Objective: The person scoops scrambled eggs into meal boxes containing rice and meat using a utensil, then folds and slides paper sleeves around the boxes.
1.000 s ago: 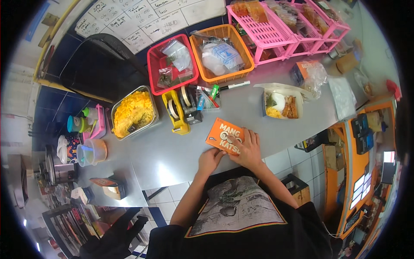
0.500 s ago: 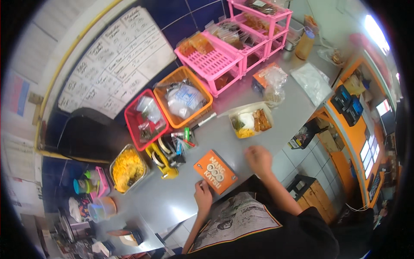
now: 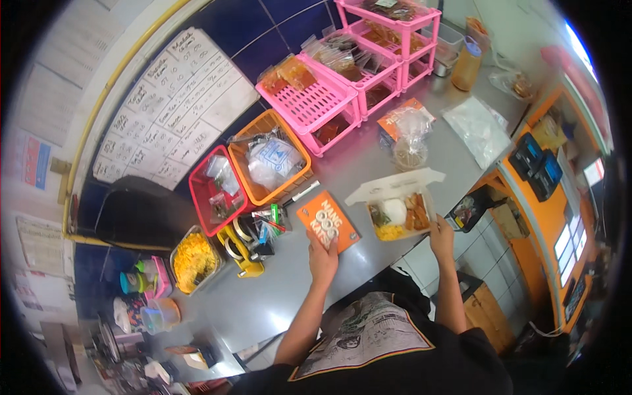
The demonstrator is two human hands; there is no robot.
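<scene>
My left hand grips the near edge of a shut orange cardboard food box, its thumb and fingers lying on the lid. The box rests flat on the steel counter. My right hand pinches the near right corner of an open food box, to the right of the shut one. Inside the open box are white rice, brown sliced fried meat, yellow shreds and something green. Its white-lined lid stands folded back on the far side.
Behind are red and orange baskets of packets and a pink tiered rack. A yellow tape dispenser and a tray of yellow shreds stand left. A bagged cup and clear plastic bags lie far right.
The shut box has slid away from me, with my left hand now on it. My right hand has taken hold of the open box, which has come nearer and turned.
</scene>
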